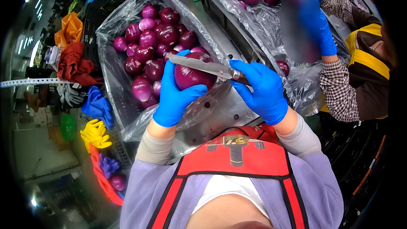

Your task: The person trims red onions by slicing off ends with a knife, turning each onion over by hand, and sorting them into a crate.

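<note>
My left hand [171, 97], in a blue glove, is wrapped round a large red onion [190, 76] above the metal table. My right hand [265, 89], gloved in blue too, grips a knife by its dark handle [241, 77]. Its blade [199, 64] lies across the upper side of the onion, pointing left; whether it cuts into the skin I cannot tell. Just beyond my left hand, several red onions [167, 34] fill a crate lined with clear plastic [111, 59].
A co-worker in blue gloves [324, 34] stands at the right by a second lined crate [263, 30] with several onions. Dark scraps dot the metal table [224, 106]. Yellow gloves [95, 133], a red cloth [73, 63] and an orange bag [70, 29] are at the left.
</note>
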`<act>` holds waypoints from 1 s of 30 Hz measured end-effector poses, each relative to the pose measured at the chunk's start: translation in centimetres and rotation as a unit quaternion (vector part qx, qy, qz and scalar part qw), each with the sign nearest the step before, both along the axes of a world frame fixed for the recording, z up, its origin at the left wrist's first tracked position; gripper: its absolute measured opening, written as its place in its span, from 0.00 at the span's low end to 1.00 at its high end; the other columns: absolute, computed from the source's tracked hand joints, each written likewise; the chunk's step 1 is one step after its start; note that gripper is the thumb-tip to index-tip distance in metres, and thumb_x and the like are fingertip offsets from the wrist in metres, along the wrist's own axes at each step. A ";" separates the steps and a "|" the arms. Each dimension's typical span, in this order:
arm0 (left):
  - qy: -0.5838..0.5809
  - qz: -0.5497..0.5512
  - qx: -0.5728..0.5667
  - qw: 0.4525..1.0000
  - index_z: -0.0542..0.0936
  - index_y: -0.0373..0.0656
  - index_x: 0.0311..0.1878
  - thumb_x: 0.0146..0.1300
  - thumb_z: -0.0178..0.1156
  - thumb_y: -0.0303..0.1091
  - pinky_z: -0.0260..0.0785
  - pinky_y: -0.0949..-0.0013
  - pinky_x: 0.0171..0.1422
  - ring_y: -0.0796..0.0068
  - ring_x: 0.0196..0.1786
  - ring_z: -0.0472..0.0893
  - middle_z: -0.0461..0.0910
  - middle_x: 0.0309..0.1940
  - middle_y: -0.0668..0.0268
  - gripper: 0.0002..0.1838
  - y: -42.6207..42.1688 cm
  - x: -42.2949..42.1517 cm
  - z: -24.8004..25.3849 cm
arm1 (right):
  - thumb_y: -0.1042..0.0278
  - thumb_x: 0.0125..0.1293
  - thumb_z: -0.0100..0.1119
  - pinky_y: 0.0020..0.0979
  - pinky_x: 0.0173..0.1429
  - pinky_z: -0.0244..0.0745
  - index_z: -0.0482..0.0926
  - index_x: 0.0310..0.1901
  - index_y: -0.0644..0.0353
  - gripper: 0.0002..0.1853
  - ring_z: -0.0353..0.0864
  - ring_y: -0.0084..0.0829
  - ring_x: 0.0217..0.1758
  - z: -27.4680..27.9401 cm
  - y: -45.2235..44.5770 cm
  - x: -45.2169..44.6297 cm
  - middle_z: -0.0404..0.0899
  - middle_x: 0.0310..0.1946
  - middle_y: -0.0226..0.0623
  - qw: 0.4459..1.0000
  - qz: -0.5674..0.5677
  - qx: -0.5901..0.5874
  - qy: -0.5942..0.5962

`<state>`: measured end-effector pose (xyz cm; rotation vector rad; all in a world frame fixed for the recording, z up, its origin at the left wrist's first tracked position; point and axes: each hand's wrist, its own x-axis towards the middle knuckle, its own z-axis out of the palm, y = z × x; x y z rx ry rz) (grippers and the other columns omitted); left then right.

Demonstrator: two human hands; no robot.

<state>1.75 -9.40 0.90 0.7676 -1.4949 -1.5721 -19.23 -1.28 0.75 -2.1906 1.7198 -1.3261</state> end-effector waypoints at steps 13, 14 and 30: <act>0.062 -0.042 0.075 0.994 0.63 0.36 0.65 0.45 0.73 0.44 0.66 0.61 0.65 0.66 0.60 0.72 0.72 0.56 0.60 0.46 0.4 0.1 0.5 | 0.65 0.53 0.67 0.36 0.31 0.70 0.76 0.54 0.52 0.24 0.76 0.38 0.29 0.2 0.3 -0.3 0.75 0.28 0.36 1.000 -0.002 0.004 0.016; 0.078 -0.043 0.098 0.991 0.63 0.35 0.65 0.45 0.72 0.45 0.66 0.61 0.66 0.65 0.61 0.72 0.72 0.57 0.59 0.46 0.4 0.1 0.5 | 0.65 0.53 0.67 0.36 0.31 0.70 0.76 0.54 0.52 0.24 0.75 0.38 0.28 0.3 0.2 -0.1 0.75 0.28 0.36 1.000 -0.001 -0.004 0.014; 0.139 -0.176 0.204 0.953 0.66 0.38 0.63 0.45 0.70 0.57 0.67 0.59 0.65 0.64 0.60 0.74 0.72 0.58 0.58 0.46 -0.8 0.9 -0.9 | 0.67 0.51 0.67 0.37 0.33 0.71 0.75 0.56 0.52 0.27 0.75 0.39 0.30 0.6 0.8 0.1 0.75 0.29 0.37 0.999 0.034 0.006 0.012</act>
